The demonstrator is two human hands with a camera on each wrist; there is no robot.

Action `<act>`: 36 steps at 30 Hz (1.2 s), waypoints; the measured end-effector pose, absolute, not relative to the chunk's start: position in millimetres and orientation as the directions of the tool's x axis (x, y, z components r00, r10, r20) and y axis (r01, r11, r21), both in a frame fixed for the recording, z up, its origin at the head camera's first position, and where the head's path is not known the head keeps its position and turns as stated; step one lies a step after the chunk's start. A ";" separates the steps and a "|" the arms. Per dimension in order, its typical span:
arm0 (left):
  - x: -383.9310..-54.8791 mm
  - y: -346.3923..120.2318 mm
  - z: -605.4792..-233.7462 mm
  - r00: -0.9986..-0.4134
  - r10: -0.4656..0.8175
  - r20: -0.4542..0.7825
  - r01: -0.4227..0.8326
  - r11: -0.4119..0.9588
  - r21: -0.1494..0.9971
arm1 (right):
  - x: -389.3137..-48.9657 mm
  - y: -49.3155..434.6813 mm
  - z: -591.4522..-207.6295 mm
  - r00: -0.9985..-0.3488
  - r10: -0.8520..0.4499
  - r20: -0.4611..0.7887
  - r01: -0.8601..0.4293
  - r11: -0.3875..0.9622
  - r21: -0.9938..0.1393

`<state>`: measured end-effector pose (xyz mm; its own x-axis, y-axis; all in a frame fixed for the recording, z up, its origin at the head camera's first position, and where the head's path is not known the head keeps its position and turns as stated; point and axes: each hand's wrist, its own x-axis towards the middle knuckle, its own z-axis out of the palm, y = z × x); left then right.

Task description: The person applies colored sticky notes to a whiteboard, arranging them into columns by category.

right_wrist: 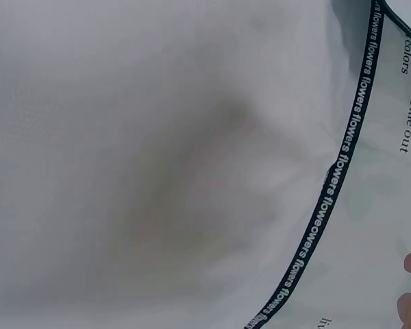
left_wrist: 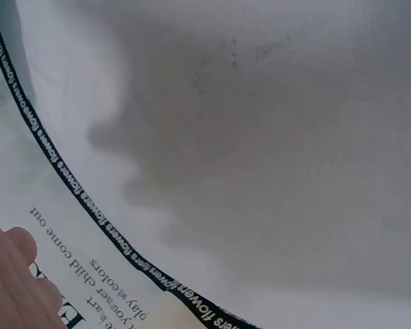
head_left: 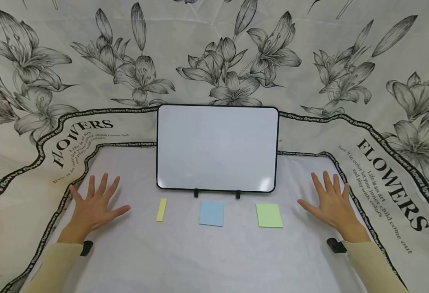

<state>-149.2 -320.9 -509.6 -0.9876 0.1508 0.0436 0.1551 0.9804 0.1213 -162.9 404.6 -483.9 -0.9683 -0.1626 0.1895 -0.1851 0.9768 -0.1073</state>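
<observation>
Left hand (head_left: 95, 209) and right hand (head_left: 331, 205), fingers spread, flank a row on the table (head_left: 185, 260): yellow sticky-note strip (head_left: 161, 210) nearest the left, blue sticky-note pad (head_left: 211, 214) central, green sticky-note pad (head_left: 269, 215) nearest the right. Behind stands a black-framed whiteboard (head_left: 217, 147).

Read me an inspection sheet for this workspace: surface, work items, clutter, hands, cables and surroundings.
Surface: white surface, with faint marks in the left wrist view.
Work items: whiteboard with two black supports at its lower edge; before it, left to right, yellow strip, blue square, green square.
Clutter: nothing seen.
Hands: left hand and right hand spread, holding nothing.
Cables: nothing seen.
Surroundings: flower-printed cloth with lettered black bands.
</observation>
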 end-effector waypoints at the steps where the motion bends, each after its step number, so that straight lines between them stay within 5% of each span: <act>1: -148.3 -320.5 -509.4 -0.988 0.149 0.043 0.153 0.981 0.118 | -162.8 403.3 -483.0 -0.969 -0.163 0.185 -0.185 0.977 -0.110; 14: -136.0 -298.7 -508.5 -0.981 0.183 0.072 0.190 0.974 0.120 | -162.1 338.5 -453.4 -0.940 -0.268 0.209 -0.301 0.943 -0.142; 27: -117.3 -278.8 -505.7 -0.986 0.131 0.103 0.153 0.957 0.247 | -173.6 238.7 -455.0 -0.830 -0.433 0.351 -0.506 0.849 -0.151; 36: -100.8 -274.1 -504.6 -0.985 0.099 0.144 0.138 0.947 0.290 | -173.2 167.5 -461.7 -0.766 -0.549 0.335 -0.623 0.763 -0.174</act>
<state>-100.8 -274.1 -504.6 -0.9846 0.0989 0.1440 0.1376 0.9471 0.2901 -173.2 167.5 -461.7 -0.7659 -0.5486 0.3353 -0.6227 0.7629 -0.1740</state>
